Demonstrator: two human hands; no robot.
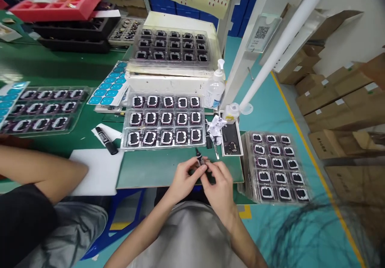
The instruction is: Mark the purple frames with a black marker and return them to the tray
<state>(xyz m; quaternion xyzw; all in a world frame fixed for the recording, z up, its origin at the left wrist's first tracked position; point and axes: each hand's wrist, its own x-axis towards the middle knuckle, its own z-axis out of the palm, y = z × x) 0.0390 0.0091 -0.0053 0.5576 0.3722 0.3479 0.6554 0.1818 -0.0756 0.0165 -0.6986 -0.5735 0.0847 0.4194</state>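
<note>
My left hand point(188, 177) pinches a small black marker point(200, 159) between thumb and fingers, its dark narrow end pointing up and away from me. My right hand point(219, 181) closes on the lower end of the same marker, so the two hands meet over the table's front edge. Just beyond them lies a clear plastic tray point(159, 145) with rows of dark square parts framed in white. To the right of that tray are tweezers point(216, 151), crumpled paper point(216, 127) and another black pen-like item point(208, 139).
A pump bottle point(214, 89) stands behind a small open box point(240, 145). Stacked trays point(279, 171) sit at the right, and a filled tray point(173, 62) rests on a raised white box. A co-worker's arm point(45, 167) reaches in from the left, near a thick marker point(106, 140).
</note>
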